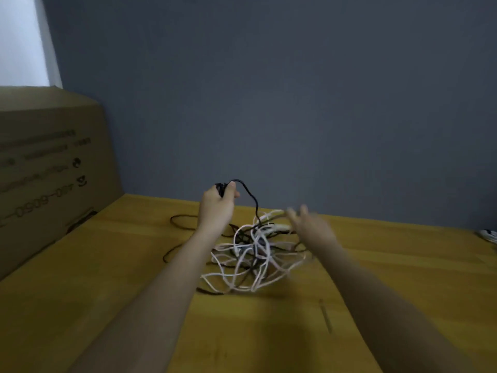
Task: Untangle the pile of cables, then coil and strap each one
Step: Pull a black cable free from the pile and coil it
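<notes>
A tangle of white and black cables lies on a yellow wooden table, beside a brown cardboard box with dark print, before a grey-blue wall.

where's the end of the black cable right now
In the head view, the left hand grips the black cable end, raised left of centre above the tangled pile on the yellow table.

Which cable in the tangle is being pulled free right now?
On the yellow table before the grey wall, a cable pile lies centre. From it the black cable rises to the raised left hand, the only strand lifted clear.
</notes>
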